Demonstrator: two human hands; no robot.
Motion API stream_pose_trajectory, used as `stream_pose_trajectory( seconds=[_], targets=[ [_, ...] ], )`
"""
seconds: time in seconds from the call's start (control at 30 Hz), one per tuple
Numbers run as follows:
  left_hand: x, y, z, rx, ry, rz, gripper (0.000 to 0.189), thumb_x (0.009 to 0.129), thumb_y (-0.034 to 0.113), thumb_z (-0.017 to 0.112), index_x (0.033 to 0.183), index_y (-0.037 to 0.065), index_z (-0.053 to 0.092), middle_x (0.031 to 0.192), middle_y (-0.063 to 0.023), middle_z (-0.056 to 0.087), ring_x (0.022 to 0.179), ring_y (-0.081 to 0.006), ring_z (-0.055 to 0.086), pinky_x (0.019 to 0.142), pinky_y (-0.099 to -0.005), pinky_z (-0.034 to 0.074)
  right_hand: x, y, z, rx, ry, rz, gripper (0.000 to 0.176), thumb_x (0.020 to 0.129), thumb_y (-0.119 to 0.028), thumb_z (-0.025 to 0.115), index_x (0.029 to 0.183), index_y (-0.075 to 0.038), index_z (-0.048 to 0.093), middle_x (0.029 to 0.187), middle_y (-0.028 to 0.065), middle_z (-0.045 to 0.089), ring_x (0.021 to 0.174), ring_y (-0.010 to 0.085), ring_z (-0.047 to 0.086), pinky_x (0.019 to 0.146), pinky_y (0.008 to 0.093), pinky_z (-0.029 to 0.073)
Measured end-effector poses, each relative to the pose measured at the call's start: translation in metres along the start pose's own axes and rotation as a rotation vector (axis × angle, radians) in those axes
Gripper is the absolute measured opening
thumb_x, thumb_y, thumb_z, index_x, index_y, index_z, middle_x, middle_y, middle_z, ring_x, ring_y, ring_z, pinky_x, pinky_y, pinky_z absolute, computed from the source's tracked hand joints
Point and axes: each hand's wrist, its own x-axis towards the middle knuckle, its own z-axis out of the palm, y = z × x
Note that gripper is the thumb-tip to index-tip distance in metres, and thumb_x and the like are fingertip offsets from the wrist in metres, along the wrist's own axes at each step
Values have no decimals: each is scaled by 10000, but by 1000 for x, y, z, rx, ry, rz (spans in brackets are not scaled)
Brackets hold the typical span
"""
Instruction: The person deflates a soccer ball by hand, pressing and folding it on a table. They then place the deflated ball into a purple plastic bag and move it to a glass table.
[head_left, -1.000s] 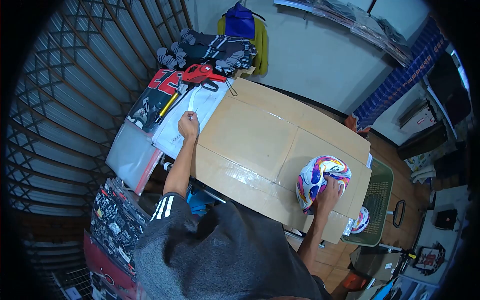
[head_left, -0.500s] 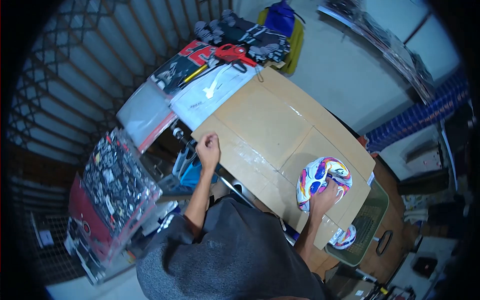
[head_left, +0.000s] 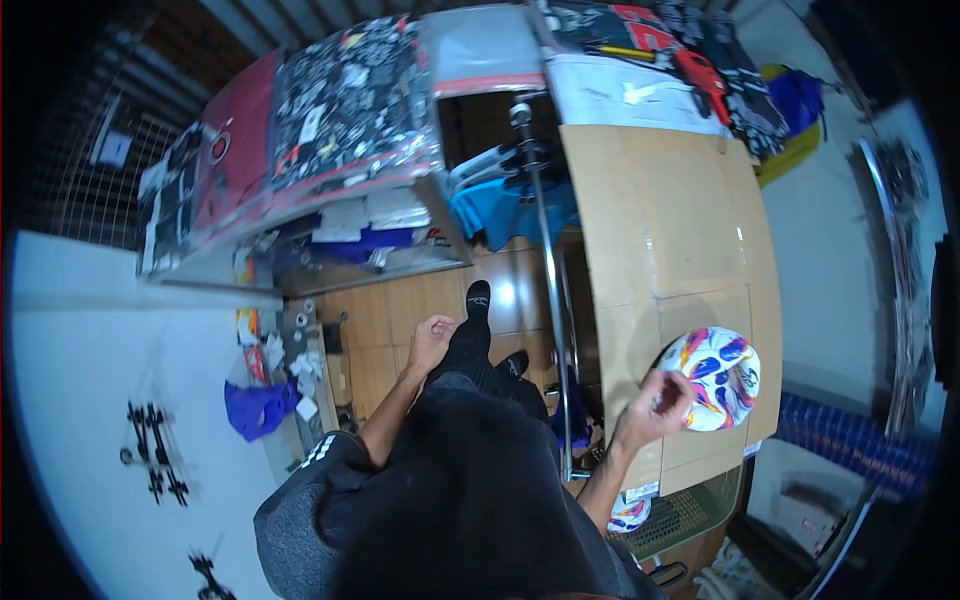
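Note:
A white ball with purple, orange and pink swirls [head_left: 722,380] rests on the cardboard-covered table [head_left: 690,235]; its surface looks dented. Beside its left edge is my right hand [head_left: 658,405], fingers curled together; whatever they may hold is too small to make out. My left hand [head_left: 432,342] hangs over the wooden floor next to my leg, with its fingers loosely bent and partly apart, holding nothing visible. Below the table's near edge, a second patterned ball [head_left: 629,514] shows in part by a green basket [head_left: 690,515].
A metal rail [head_left: 548,260] runs along the table's left side. Blue clothing [head_left: 505,212] hangs behind it. Plastic-wrapped garments [head_left: 355,105] lie on a cabinet at upper left. A red tag gun [head_left: 703,85] and a yellow pen [head_left: 627,53] sit at the table's far end.
The view has swung left, bringing the floor and left wall into sight. My left hand has left the cardboard's edge and is lower. My right hand has come off the ball's top to its side.

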Motion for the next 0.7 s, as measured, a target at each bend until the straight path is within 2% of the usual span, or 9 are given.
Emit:
stream_pose_trajectory(
  seconds=[0.13,0.17,0.27,0.33,0.37,0.4,0.5,0.6,0.7],
  targets=[
    [-9,-58,-24,-262,43,-156,177,909,45,667,1083,43,699,934,-25,724,833,-117,665,760,-252,536,-34,-29,50,4,-532,21,139,910,20,645,1048,22,659,853,70,657,707,116,590,645,249,495],
    [-6,-65,-29,-327,66,-192,183,914,61,680,1096,56,697,948,-17,724,839,-114,663,754,-252,534,-49,-8,59,47,-635,29,144,918,3,653,1061,22,659,833,74,661,682,113,595,623,259,498],
    [18,-84,-51,-446,84,-506,227,926,145,708,1146,93,686,969,5,715,841,-94,656,740,-232,515,-76,-13,76,-65,-873,-46,153,928,-28,654,1073,19,660,842,141,682,677,179,650,621,305,521],
    [39,-92,-64,-522,119,-567,252,931,188,709,1169,112,680,995,13,713,845,-83,650,721,-223,505,-98,-6,83,-95,-984,72,157,932,-45,648,1074,21,658,861,171,695,725,241,697,638,330,534],
    [55,-95,-71,-558,131,-596,266,933,209,710,1181,121,677,1009,17,712,848,-77,647,712,-219,500,-109,-6,86,-123,-1031,149,156,935,-53,644,1072,21,658,858,176,694,738,251,706,644,338,536],
    [74,-106,-78,-610,133,-646,328,959,185,693,1258,62,639,1111,-24,702,839,-81,646,663,-215,527,-124,11,89,-184,-1060,162,158,949,-78,632,1066,25,655,860,187,699,746,267,711,653,355,542],
    [126,-136,-93,-711,158,-732,379,958,239,703,1295,84,625,1188,-24,691,896,-79,641,706,-212,525,-166,36,96,-307,-1081,176,180,956,-126,624,1059,19,654,856,204,710,748,297,724,652,371,551],
    [178,-163,-104,-727,94,-781,429,961,288,704,1335,103,602,1243,-6,675,967,-80,629,763,-219,524,-203,45,101,-338,-1087,308,177,952,-120,615,1062,14,654,833,195,711,718,298,730,664,362,559],
    [225,-198,-106,-826,110,-821,257,945,293,734,1138,132,682,1015,6,690,753,-63,624,623,-193,531,-243,57,97,-355,-1036,442,163,941,-90,628,1063,15,654,843,182,721,758,255,738,678,344,570]
  ],
)
